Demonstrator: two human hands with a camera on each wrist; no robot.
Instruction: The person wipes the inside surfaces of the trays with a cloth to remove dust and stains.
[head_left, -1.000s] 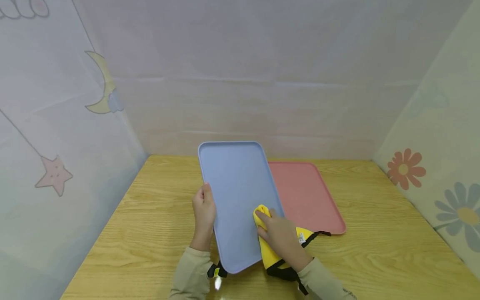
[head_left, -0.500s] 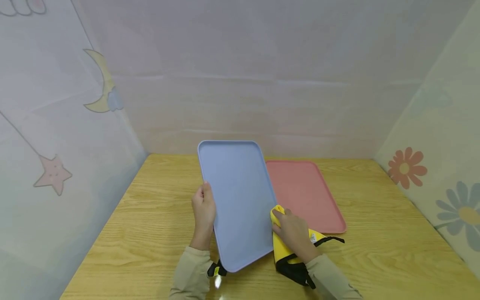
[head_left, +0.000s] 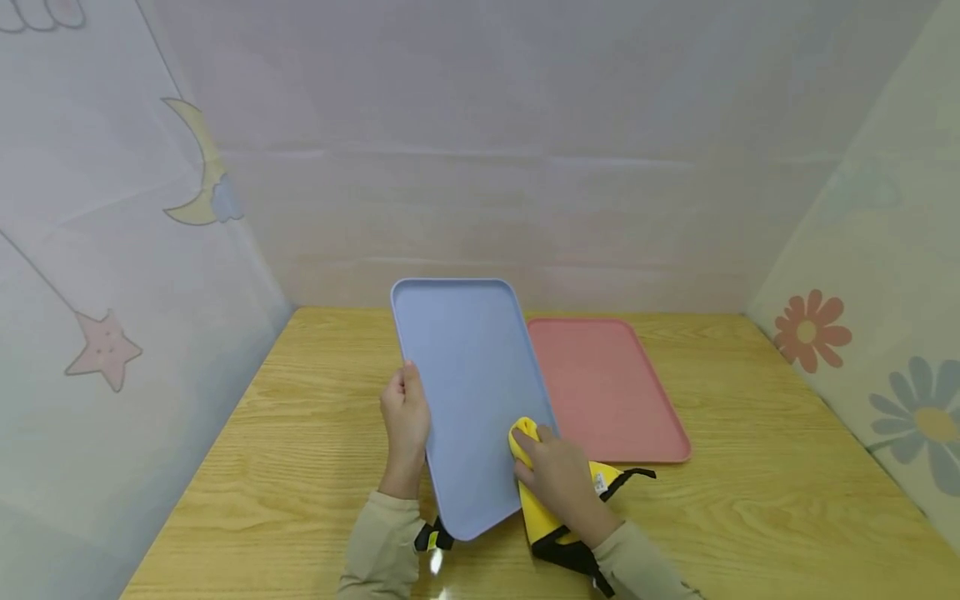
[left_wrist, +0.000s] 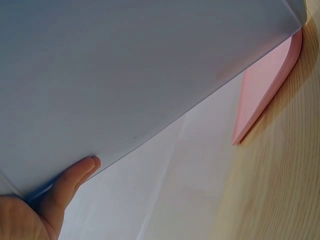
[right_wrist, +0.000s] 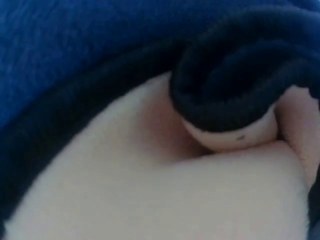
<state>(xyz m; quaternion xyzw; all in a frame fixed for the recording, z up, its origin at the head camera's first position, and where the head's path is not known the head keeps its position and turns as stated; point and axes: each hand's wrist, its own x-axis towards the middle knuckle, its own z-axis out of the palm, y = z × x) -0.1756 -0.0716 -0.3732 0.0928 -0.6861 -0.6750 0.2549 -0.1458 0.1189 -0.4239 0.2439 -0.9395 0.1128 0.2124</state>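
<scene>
A light blue tray (head_left: pixel 468 358) is held tilted up off the table. Along its left rim, my left hand (head_left: pixel 405 421) grips it with the thumb on the face; the left wrist view has the tray's underside (left_wrist: pixel 110 90) filling most of the frame. My right hand (head_left: pixel 564 479) pinches a yellow cloth (head_left: pixel 534 510) with black edging and holds it against the lower right of the tray's face. Part of the cloth hangs below the hand. In the right wrist view, blurred dark blue and black fabric (right_wrist: pixel 220 95) curls close around the fingers.
On the wooden table (head_left: pixel 300 433), a pink tray (head_left: pixel 607 392) lies flat behind the blue one, which covers its left part. Printed fabric walls (head_left: pixel 480 208) enclose the back and sides. A small black strap (head_left: pixel 433 537) with a yellow tag is by the left sleeve.
The cloth in my right hand slid right to the blue tray's edge, then came back left onto its face. My left hand and the tray stay nearly still.
</scene>
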